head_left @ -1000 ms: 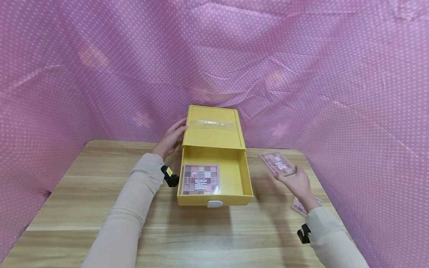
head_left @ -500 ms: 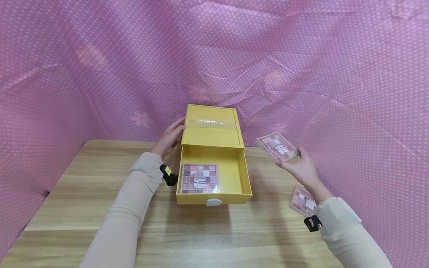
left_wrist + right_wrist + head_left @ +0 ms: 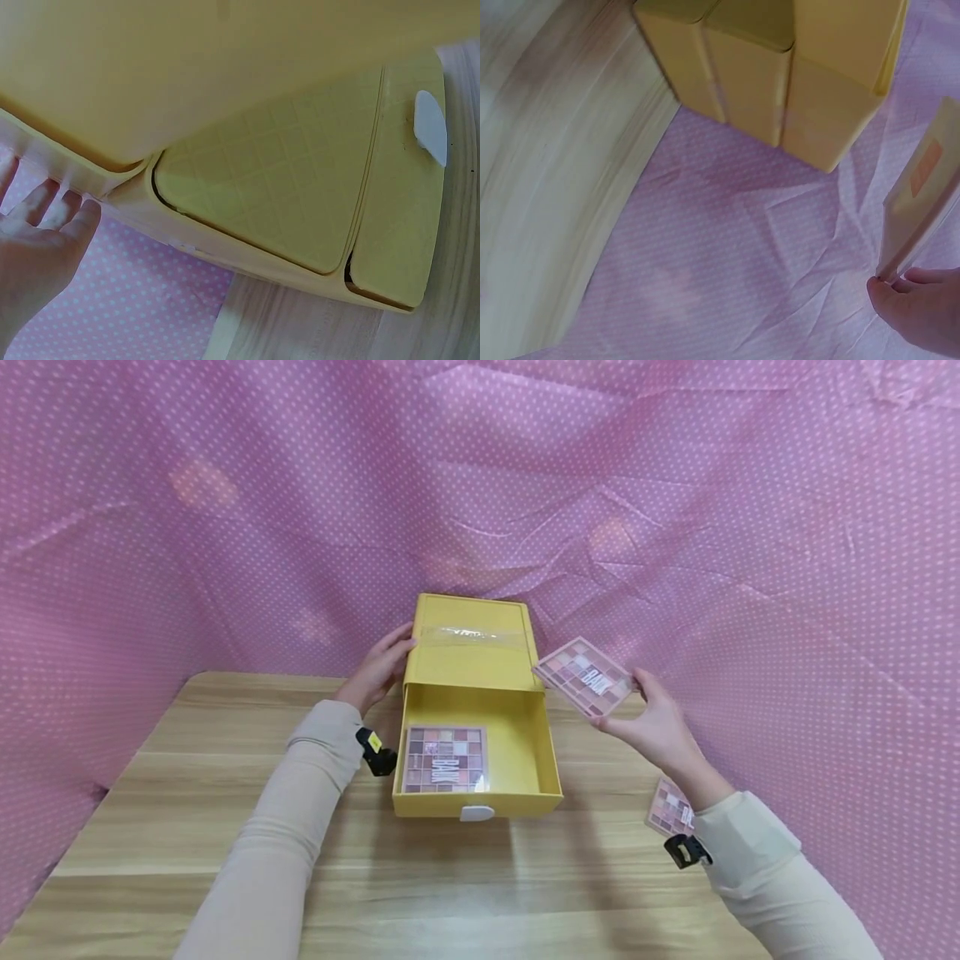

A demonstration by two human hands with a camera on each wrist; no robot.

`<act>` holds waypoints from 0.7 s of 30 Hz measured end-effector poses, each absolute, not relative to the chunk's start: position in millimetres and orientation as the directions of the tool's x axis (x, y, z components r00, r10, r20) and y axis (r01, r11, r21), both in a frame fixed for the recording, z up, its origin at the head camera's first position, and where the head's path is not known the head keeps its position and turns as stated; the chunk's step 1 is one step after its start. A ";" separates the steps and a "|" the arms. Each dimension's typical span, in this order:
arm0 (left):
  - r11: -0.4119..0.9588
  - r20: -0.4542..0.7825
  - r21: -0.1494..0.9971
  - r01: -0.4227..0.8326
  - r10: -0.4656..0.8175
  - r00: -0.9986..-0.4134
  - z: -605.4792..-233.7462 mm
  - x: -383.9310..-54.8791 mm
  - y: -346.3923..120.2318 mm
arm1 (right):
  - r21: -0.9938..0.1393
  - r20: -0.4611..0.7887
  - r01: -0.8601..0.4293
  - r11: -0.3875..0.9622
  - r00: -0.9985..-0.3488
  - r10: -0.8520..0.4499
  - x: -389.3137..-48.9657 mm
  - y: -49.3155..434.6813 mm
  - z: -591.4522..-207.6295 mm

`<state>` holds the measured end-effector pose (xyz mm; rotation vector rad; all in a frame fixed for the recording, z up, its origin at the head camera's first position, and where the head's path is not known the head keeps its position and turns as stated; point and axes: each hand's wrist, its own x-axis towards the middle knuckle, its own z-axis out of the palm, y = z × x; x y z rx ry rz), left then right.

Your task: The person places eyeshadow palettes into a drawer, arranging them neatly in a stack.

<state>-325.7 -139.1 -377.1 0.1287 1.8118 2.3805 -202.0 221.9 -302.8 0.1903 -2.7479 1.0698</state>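
My right hand [image 3: 656, 727] pinches an eyeshadow palette [image 3: 585, 677] by its near right edge, thumb on one side and fingers on the other. It is held in the air to the right of a yellow drawer unit [image 3: 468, 664], tilted. The unit's top drawer [image 3: 528, 752] is pulled out, and a second palette [image 3: 446, 760] lies flat in its left part. My left hand [image 3: 378, 668] rests against the unit's left side; the left wrist view shows its loosely bent fingers [image 3: 79, 225] touching the wall. The right wrist view catches the held palette's back [image 3: 922, 187], with an orange label.
Another palette [image 3: 667, 810] lies on the wooden table [image 3: 187, 827] at the right, partly covered by my right wrist. Lower drawer fronts [image 3: 277, 172] show beneath the pulled-out drawer. Pink dotted cloth [image 3: 675, 485] hangs behind and at both sides.
My right hand has lifted the palette from low over the table's right side and carried it up and left, towards the drawer unit. My left hand has stayed at the unit's side.
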 end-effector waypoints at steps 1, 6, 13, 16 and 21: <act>-0.261 -0.019 0.963 -0.063 0.166 -0.986 -376.9 -325.6 -138.8 | -0.664 0.215 -0.194 0.722 -0.975 -0.064 -201.5 219.6 -302.3; -0.267 -0.014 0.962 -0.058 0.166 -0.986 -377.3 -324.4 -138.0 | -0.700 0.228 -0.258 0.666 -0.964 -0.134 -197.4 206.8 -301.9; -0.267 -0.012 0.962 -0.058 0.172 -0.985 -374.7 -322.8 -137.0 | -0.700 0.244 -0.339 0.628 -0.941 -0.235 -190.8 187.4 -300.1; -0.267 -0.015 0.962 -0.060 0.168 -0.986 -373.9 -322.3 -136.5 | -0.702 0.248 -0.375 0.606 -0.926 -0.285 -189.9 179.0 -300.2; -0.270 -0.017 0.961 -0.062 0.168 -0.986 -375.1 -322.1 -136.0 | -0.707 0.242 -0.426 0.564 -0.895 -0.374 -190.5 166.9 -303.6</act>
